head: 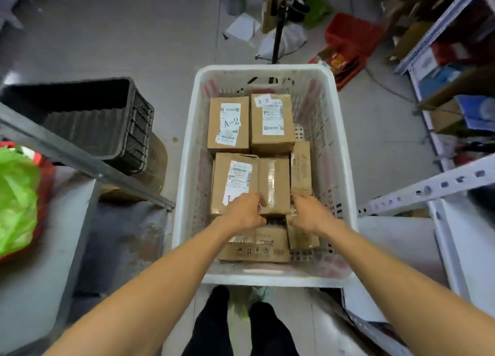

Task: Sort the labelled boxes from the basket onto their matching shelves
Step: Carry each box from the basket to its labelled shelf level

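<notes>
Both hands' grip closed on box (250, 184) in basket (340, 168).

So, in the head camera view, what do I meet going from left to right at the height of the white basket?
Green plastic bag → black plastic crate → white plastic basket holding brown cardboard boxes → white metal shelf rack.

A black crate (88, 120) sits left; a red bin (351, 38) lies beyond.
</notes>
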A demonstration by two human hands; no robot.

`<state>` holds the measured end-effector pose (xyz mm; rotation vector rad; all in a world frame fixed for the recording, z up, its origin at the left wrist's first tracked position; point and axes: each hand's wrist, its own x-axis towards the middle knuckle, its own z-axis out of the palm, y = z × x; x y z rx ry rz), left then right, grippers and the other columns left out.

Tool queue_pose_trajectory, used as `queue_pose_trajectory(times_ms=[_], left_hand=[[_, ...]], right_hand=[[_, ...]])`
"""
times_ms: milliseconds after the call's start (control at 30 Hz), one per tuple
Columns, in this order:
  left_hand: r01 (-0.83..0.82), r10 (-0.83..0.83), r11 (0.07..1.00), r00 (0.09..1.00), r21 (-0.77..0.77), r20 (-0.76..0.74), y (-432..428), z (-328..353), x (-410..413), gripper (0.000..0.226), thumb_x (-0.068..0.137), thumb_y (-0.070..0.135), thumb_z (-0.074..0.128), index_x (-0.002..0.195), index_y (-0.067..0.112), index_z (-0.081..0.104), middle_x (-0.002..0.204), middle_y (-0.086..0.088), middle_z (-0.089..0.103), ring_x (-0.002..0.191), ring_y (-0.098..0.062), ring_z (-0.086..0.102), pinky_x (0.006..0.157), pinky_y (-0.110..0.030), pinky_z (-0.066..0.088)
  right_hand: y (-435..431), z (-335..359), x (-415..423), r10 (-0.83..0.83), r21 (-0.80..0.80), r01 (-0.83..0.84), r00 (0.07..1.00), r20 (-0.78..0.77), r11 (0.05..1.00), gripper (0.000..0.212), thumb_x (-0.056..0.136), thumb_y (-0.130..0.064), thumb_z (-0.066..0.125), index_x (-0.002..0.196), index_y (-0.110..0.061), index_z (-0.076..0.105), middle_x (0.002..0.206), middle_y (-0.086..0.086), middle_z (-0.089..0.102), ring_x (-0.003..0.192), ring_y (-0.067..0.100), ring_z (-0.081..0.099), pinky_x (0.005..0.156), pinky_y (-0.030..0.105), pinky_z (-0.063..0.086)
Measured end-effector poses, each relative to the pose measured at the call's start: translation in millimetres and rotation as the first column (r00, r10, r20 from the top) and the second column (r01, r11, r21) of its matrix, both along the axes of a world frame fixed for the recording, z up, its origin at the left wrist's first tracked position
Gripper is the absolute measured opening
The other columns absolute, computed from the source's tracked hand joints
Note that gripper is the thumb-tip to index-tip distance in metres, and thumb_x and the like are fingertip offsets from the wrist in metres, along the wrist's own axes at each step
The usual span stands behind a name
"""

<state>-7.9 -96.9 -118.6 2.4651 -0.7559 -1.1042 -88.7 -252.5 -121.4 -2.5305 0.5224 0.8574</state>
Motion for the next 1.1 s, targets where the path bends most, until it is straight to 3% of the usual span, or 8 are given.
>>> queue_pose_trajectory(times_ms=[200,367,433,567,633,733,833,1100], left_hand=[[-0.076,0.077,0.997,0.994,-0.014,0.075,3.4,-51.0,-0.4,0.047,0.081,0.016,0.070,0.124,0.017,0.053,0.118,-0.003,0.060,0.107,-0.020,0.057,0.087,-0.033,0.048],[-0.188,0.188,0.982,0.952,-0.022,0.240,21.5,-82.2,26.8,0.064,0.077,0.017,0.073,0.134,0.013,0.045,0.132,-0.009,0.043,0.119,-0.027,0.044,0.097,-0.037,0.044],[-0.270,0.266,0.963,0.927,-0.021,0.264,27.7,-91.2,36.2,0.082,0.071,0.022,0.081,0.139,0.011,0.036,0.137,-0.010,0.035,0.126,-0.028,0.035,0.104,-0.036,0.037],[-0.527,0.527,0.850,0.849,-0.019,0.039,32.9,-109.7,46.1,0.129,0.061,0.024,0.090,0.151,0.009,0.000,0.151,-0.015,0.017,0.140,-0.031,0.023,0.114,-0.038,0.024],[-0.593,0.592,0.804,0.805,-0.028,-0.041,37.5,-121.7,52.1,0.138,0.055,0.027,0.093,0.153,0.013,-0.004,0.154,-0.013,0.023,0.142,-0.031,0.024,0.117,-0.044,0.023],[-0.633,0.629,0.771,0.774,-0.069,-0.077,45.4,-135.5,61.4,0.136,0.043,0.028,0.096,0.150,0.018,0.013,0.146,-0.007,0.040,0.135,-0.025,0.037,0.112,-0.045,0.032],[-0.708,0.676,0.700,0.698,-0.088,-0.236,46.5,-137.8,63.0,0.133,0.048,0.012,0.093,0.149,0.026,0.008,0.141,-0.004,0.044,0.130,-0.024,0.041,0.112,-0.042,0.033],[-0.785,0.723,0.589,0.618,-0.192,-0.308,46.9,-97.6,37.7,0.117,0.059,-0.006,0.084,0.148,0.028,0.015,0.140,0.000,0.046,0.129,-0.018,0.040,0.109,-0.032,0.032]], right_hand=[[4.1,-61.1,-13.9,-0.067,-0.010,0.067,0.993,-0.093,0.998,0.064,0.088,-0.022,0.063,0.142,-0.006,0.033,0.140,0.019,0.044,0.128,0.034,0.043,0.105,0.041,0.040],[28.6,-91.0,17.1,-0.193,0.158,0.195,0.981,-0.028,0.968,0.068,0.086,-0.031,0.067,0.142,-0.009,0.035,0.140,0.013,0.045,0.128,0.028,0.043,0.106,0.041,0.040],[41.2,-98.9,31.4,-0.258,0.226,0.246,0.966,0.026,0.943,0.074,0.085,-0.032,0.069,0.144,-0.010,0.031,0.143,0.012,0.042,0.130,0.028,0.042,0.108,0.041,0.038],[62.6,-108.3,53.7,-0.483,0.429,0.422,0.875,0.040,0.799,0.081,0.078,-0.028,0.077,0.143,-0.016,0.031,0.137,0.008,0.049,0.125,0.026,0.048,0.104,0.043,0.042],[69.7,-113.4,59.8,-0.560,0.466,0.481,0.828,0.038,0.743,0.083,0.072,-0.028,0.081,0.140,-0.019,0.033,0.131,0.007,0.051,0.122,0.026,0.050,0.102,0.044,0.044],[77.5,-122.7,63.0,-0.661,0.480,0.573,0.750,0.018,0.664,0.079,0.073,-0.019,0.079,0.137,-0.021,0.033,0.128,0.008,0.052,0.119,0.025,0.052,0.101,0.040,0.045],[82.3,-125.7,63.9,-0.737,0.544,0.624,0.675,-0.015,0.561,0.076,0.077,-0.006,0.074,0.137,-0.020,0.030,0.128,0.005,0.057,0.110,0.018,0.056,0.092,0.029,0.046],[72.3,-91.3,49.3,-0.808,0.617,0.647,0.589,-0.031,0.448,0.068,0.080,0.009,0.065,0.133,-0.025,0.040,0.113,-0.010,0.053,0.112,0.014,0.053,0.100,0.040,0.048]])
